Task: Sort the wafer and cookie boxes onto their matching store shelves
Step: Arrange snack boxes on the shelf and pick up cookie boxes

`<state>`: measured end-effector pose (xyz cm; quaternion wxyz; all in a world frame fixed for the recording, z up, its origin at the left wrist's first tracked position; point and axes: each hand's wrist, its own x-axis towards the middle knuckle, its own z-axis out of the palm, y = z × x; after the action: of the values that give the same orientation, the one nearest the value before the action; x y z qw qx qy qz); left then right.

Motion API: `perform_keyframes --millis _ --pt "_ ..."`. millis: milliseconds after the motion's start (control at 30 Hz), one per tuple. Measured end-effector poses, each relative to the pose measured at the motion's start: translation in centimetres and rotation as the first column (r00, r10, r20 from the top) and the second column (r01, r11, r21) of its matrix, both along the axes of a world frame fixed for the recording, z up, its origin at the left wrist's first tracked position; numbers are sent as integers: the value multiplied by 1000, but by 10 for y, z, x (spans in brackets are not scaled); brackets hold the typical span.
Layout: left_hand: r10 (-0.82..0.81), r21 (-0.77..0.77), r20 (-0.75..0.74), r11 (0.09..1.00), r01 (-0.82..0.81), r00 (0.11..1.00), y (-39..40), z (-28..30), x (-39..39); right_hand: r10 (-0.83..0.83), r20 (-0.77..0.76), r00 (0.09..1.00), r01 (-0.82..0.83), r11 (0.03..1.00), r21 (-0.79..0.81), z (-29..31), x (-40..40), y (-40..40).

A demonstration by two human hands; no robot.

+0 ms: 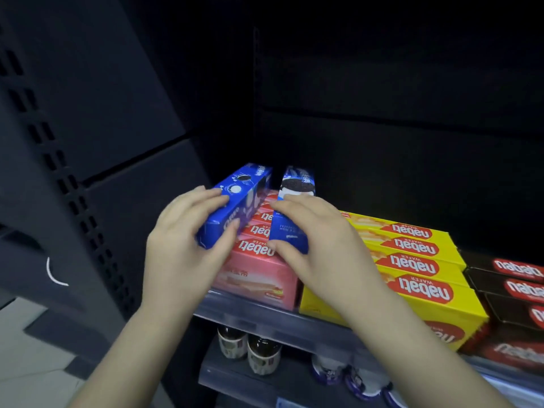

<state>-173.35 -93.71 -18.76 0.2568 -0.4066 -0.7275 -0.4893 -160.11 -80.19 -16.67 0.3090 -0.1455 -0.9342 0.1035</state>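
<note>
Two blue cookie boxes are held above the pink wafer boxes [259, 269], the landmark here; judged misplaced among wafers, they appear to be lifted off for sorting. The left cookie box [235, 204], tilted over the pink stack's left edge, is gripped by the left hand [182, 245], fingers curled over its top, thumb beneath. The right cookie box [291, 219], at the stack's right edge, is pinched by the right hand [318, 245]. Yellow wafer boxes [412, 269] lie right of the pink; both forearms reach upward.

brown wafer boxes [518, 287] cut off right
</note>
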Motion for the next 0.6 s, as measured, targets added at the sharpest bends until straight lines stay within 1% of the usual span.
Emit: perform_keyframes --millis 67,100,167,200,267,333,367,400,500,600 --pt "-16 7 -62 1000 17 998 -8 -7 18 17 -50 999 -17 1000 8 -5 18 -12" --pt "-32 14 -69 999 33 997 -12 -11 25 26 -59 998 -26 1000 -1 -9 25 -18" --pt "-85 36 -21 996 85 996 -18 -18 33 30 -73 997 -35 998 -61 -17 29 -26" --pt "-130 65 38 990 127 991 -19 -20 32 17 -80 997 -25 995 -101 -19 27 -26" --pt "-239 141 215 967 212 947 -20 -24 26 -42 -82 996 28 984 -173 -24 19 -26" --pt "-317 201 407 946 255 856 -21 -21 28 -99 -112 989 72 972 -223 -29 15 -29" --pt "-354 224 467 934 279 810 -22 -19 31 -116 -137 984 80 966 -245 -29 14 -32" --pt "-380 241 492 924 297 783 -22 -18 35 -127 -159 979 81 960 -268 -30 15 -35" --pt "-393 279 476 916 289 787 -24 -22 41 -147 -168 975 76 927 -368 -29 20 -41" --pt "-424 351 490 896 272 762 -23 -29 43 -151 -194 969 64 917 -394 -29 25 -42"
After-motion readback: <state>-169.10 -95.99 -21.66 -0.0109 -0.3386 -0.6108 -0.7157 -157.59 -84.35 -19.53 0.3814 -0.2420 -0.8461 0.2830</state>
